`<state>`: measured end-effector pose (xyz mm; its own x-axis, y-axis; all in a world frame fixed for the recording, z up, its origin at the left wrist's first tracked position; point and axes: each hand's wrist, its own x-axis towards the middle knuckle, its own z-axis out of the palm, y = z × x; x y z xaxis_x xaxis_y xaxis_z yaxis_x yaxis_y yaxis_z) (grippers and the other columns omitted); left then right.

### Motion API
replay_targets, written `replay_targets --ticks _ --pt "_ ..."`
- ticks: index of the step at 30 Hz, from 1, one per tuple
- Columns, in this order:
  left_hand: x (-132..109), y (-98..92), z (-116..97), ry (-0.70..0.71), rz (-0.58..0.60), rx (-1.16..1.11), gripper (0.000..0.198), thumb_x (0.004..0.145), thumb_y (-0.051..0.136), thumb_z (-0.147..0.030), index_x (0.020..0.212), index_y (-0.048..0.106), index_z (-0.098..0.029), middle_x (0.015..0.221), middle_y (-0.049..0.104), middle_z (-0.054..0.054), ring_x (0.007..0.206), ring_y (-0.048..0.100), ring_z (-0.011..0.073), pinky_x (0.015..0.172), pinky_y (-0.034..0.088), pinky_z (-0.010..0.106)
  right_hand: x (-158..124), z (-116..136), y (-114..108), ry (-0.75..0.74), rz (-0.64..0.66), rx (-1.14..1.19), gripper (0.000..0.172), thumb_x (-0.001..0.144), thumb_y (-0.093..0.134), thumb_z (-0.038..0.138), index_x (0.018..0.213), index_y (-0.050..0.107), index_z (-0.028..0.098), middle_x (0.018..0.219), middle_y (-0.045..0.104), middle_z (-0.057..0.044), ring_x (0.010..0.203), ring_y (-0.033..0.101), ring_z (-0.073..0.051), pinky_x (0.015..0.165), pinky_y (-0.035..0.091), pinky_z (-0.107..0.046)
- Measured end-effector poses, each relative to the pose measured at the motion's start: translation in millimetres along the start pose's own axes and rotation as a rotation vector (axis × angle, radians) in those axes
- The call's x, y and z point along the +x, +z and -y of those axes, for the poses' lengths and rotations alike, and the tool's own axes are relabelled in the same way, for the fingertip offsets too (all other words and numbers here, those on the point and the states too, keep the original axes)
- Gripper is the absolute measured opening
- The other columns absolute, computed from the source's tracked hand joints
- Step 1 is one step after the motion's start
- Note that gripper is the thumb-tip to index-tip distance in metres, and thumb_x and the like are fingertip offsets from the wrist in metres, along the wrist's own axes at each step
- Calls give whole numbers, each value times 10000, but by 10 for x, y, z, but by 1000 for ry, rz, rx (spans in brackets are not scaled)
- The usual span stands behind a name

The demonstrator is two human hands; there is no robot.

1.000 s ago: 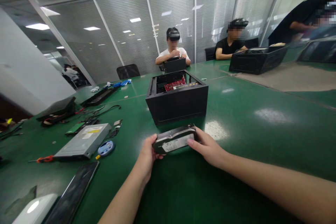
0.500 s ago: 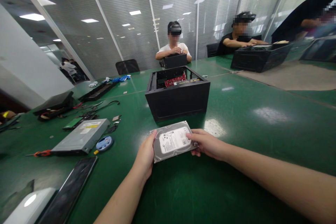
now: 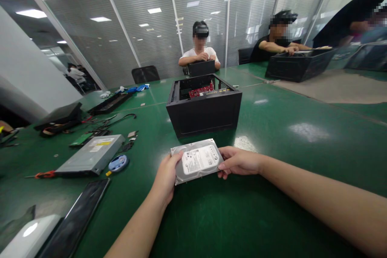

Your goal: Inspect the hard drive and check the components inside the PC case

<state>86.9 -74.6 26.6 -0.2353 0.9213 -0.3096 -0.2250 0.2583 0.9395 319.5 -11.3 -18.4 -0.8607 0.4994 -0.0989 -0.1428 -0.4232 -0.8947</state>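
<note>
Between my two hands is a silver hard drive, its white label facing up, held over the green table. My left hand grips its left edge, the thumb lying on the top face. At the right end, my right hand pinches the drive near its lower right corner, with the fingers partly hidden underneath. Just beyond the drive stands an open black computer case, and a red circuit board shows inside it.
On the left lie an optical drive, a screwdriver, a blue round object, a dark flat slab and loose cables. Across the table, people work at other black cases.
My right thumb has slid from the label down to the drive's lower right edge. My left thumb now reaches further onto the top face. The view has shifted slightly.
</note>
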Motion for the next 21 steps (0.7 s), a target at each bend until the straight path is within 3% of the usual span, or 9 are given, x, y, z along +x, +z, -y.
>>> replay_targets --ticks 12,21 --pt "78 -76 74 5 10 -7 348 795 670 -277 1084 687 -83 892 764 157 687 732 240 509 557 271 5 -26 -84 -9 69 82 596 650 604 30 1236 555 125 1113 683 -125 844 699 -178 731 569 -276" --pt "63 -43 39 -27 -30 -24 318 811 645 -270 1060 692 -79 833 766 145 661 729 227 536 572 271 3 22 -21 17 21 68 515 689 591 82 1202 564 119 1059 697 -125 813 700 -171 720 563 -280"
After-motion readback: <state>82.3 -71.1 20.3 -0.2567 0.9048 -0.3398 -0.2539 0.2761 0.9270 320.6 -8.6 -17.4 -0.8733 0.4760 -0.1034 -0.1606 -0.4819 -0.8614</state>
